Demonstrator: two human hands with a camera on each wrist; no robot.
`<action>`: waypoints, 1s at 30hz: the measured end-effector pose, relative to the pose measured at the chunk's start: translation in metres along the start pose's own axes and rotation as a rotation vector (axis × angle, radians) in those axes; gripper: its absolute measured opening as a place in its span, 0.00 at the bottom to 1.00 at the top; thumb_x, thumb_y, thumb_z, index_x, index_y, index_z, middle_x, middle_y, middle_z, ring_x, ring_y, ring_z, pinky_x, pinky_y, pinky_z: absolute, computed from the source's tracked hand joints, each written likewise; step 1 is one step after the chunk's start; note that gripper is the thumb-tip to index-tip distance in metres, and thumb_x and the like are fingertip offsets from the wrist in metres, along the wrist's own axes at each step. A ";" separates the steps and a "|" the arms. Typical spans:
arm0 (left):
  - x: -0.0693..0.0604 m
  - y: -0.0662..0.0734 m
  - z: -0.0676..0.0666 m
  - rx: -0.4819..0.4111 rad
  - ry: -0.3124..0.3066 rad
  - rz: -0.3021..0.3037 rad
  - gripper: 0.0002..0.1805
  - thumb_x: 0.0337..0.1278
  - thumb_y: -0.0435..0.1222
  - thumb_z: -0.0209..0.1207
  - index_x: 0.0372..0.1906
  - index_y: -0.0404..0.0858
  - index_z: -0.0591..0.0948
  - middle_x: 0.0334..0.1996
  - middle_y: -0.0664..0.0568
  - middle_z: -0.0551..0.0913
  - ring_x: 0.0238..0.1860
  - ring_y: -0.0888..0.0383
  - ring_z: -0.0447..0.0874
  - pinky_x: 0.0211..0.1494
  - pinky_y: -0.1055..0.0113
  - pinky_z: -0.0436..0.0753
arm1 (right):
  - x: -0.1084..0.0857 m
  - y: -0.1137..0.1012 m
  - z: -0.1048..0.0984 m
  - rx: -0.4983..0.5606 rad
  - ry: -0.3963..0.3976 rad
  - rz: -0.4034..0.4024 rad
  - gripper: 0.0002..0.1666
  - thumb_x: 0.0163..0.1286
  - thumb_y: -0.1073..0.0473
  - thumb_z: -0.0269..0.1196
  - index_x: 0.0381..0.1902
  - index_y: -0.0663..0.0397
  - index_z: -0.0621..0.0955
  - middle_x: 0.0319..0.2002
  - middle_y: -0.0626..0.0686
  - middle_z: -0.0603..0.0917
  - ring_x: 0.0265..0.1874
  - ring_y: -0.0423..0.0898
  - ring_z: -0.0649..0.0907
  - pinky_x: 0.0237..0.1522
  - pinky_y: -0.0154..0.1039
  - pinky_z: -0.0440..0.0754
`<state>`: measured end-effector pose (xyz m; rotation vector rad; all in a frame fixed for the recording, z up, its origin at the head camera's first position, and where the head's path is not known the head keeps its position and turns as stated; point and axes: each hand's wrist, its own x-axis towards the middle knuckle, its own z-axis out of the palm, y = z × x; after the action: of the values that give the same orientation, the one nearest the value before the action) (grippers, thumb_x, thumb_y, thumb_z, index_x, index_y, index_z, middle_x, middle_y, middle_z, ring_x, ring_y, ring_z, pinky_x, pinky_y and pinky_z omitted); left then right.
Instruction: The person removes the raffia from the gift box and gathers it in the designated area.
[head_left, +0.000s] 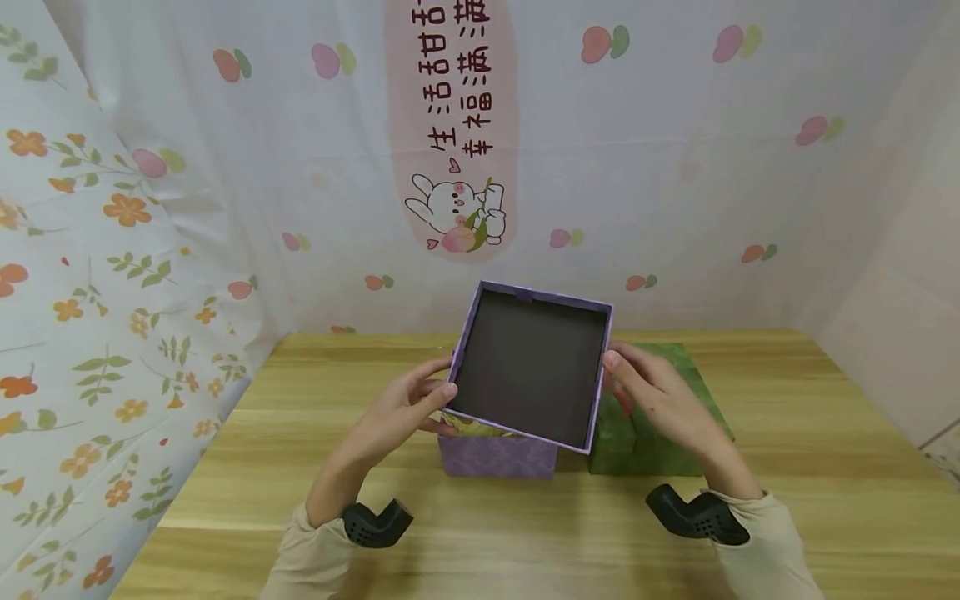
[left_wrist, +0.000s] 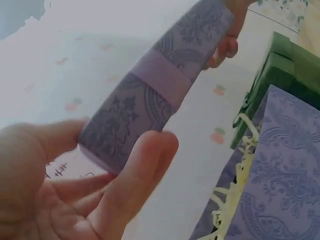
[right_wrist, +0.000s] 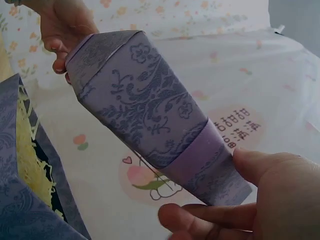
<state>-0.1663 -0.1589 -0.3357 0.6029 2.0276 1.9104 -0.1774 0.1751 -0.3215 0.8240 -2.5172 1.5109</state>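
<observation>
A purple patterned lid [head_left: 531, 367] is held tilted above the table, its dark inside facing the head camera. My left hand [head_left: 405, 408] grips its left edge with thumb and fingers; the left wrist view shows the lid's side [left_wrist: 145, 95] with a plain purple band between them. On the opposite edge my right hand [head_left: 663, 396] pinches the lid [right_wrist: 145, 105], thumb on one side and fingers on the other. Below and partly behind the lid stands a purple box [head_left: 498, 457], with pale yellow shredded filling [right_wrist: 32, 150] at its opening.
Right of the purple box is a green box [head_left: 613, 442], and a green panel [head_left: 686, 400] lies beside and behind it, partly hidden by my right hand. A white printed cloth [head_left: 675, 208] hangs behind the wooden table [head_left: 825, 433]; another floral cloth [head_left: 97, 333] hangs at the left.
</observation>
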 end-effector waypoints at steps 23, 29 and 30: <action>0.001 0.000 -0.005 -0.031 -0.003 0.041 0.32 0.66 0.37 0.53 0.71 0.37 0.56 0.59 0.37 0.65 0.52 0.46 0.77 0.48 0.52 0.78 | 0.000 -0.002 0.010 0.102 -0.102 0.087 0.42 0.67 0.58 0.61 0.72 0.34 0.55 0.56 0.67 0.72 0.35 0.49 0.83 0.23 0.46 0.82; -0.005 0.004 -0.012 -0.084 -0.022 0.088 0.37 0.65 0.33 0.54 0.73 0.54 0.51 0.50 0.37 0.69 0.44 0.48 0.78 0.51 0.46 0.75 | 0.001 -0.004 0.015 0.137 -0.056 0.032 0.41 0.69 0.61 0.58 0.73 0.35 0.54 0.58 0.69 0.70 0.35 0.49 0.83 0.22 0.45 0.82; -0.006 0.005 -0.013 -0.086 -0.026 0.099 0.37 0.65 0.32 0.53 0.73 0.56 0.51 0.49 0.37 0.68 0.44 0.48 0.78 0.51 0.45 0.75 | 0.002 -0.004 0.016 0.144 -0.059 0.025 0.41 0.69 0.62 0.58 0.73 0.36 0.54 0.58 0.69 0.70 0.34 0.48 0.83 0.21 0.46 0.82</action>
<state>-0.1670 -0.1733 -0.3302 0.7149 1.9218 2.0232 -0.1738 0.1593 -0.3255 0.8715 -2.4915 1.7171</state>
